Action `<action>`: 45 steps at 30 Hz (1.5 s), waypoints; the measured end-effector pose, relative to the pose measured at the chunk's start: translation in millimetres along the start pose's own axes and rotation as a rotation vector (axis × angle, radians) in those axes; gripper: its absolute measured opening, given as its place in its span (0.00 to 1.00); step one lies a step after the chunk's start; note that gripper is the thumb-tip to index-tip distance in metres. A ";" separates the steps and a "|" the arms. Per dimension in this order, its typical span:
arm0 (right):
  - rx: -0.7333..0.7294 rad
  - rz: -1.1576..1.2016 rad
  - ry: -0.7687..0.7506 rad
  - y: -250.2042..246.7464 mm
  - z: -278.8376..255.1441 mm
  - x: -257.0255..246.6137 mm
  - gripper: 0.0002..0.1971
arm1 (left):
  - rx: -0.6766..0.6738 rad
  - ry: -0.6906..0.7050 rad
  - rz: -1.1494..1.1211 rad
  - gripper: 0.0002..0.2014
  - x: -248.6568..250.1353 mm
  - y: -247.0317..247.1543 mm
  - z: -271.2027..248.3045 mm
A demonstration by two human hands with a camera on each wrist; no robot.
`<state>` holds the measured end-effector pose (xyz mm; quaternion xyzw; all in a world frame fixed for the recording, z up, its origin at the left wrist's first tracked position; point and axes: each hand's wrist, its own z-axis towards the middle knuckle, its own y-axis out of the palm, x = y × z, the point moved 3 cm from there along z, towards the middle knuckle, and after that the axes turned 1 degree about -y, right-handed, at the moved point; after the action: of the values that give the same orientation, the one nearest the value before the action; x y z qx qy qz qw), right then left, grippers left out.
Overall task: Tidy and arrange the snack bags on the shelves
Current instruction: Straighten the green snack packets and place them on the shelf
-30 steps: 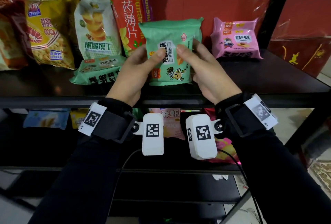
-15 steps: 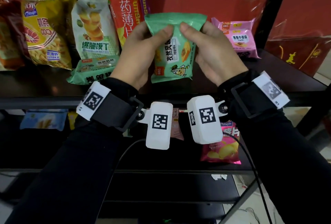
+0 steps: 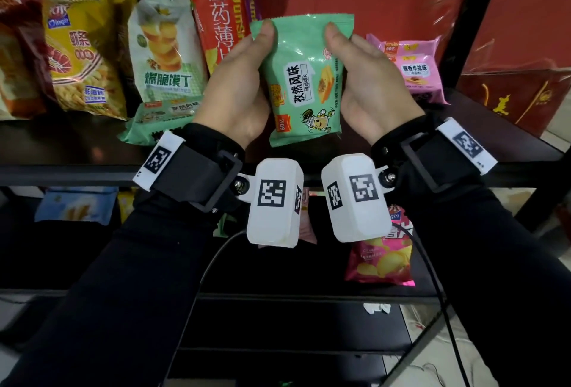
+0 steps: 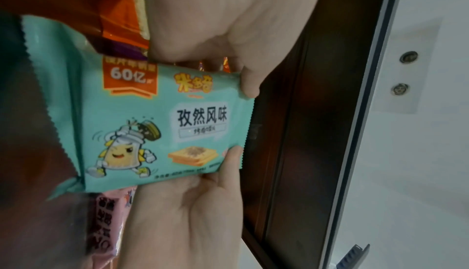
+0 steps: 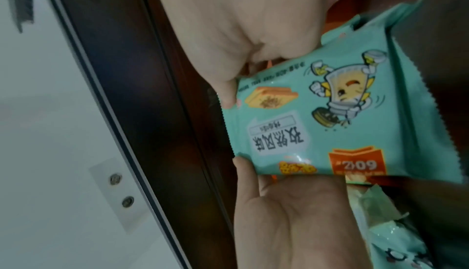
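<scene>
Hands, left hand (image 3: 238, 90) and right hand (image 3: 367, 83), are each pinching a side of the green snack bag (image 3: 304, 83) above the shelf (image 3: 482, 133) front edge, still unplaced, while another green bag (image 3: 163, 120) is lying flat, apparently awaiting straightening.

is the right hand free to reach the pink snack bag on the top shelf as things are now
Probably not yet. The right hand grips the green snack bag together with the left hand. The pink snack bag stands just beyond it with nothing between, so once the right hand lets go the way looks free.
</scene>
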<state>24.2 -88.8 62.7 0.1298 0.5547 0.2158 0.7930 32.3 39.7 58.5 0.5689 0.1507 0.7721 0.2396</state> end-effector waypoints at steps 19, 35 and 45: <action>-0.161 -0.568 -0.511 -12.2 -13.2 -16.6 0.08 | 0.021 -0.685 -0.013 0.47 -3.1 -5.3 -24.4; -0.035 -0.375 0.157 -32.1 -9.5 11.4 0.36 | -0.076 -0.217 0.261 0.31 -8.5 -4.0 -17.6; -0.078 -0.451 0.149 -26.7 -10.4 6.7 0.14 | -0.059 -0.104 0.309 0.27 -15.0 -8.9 -13.3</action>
<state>21.7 -109.3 41.6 -0.0442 0.6179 0.0635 0.7825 25.0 39.5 37.8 0.6171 0.0261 0.7735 0.1419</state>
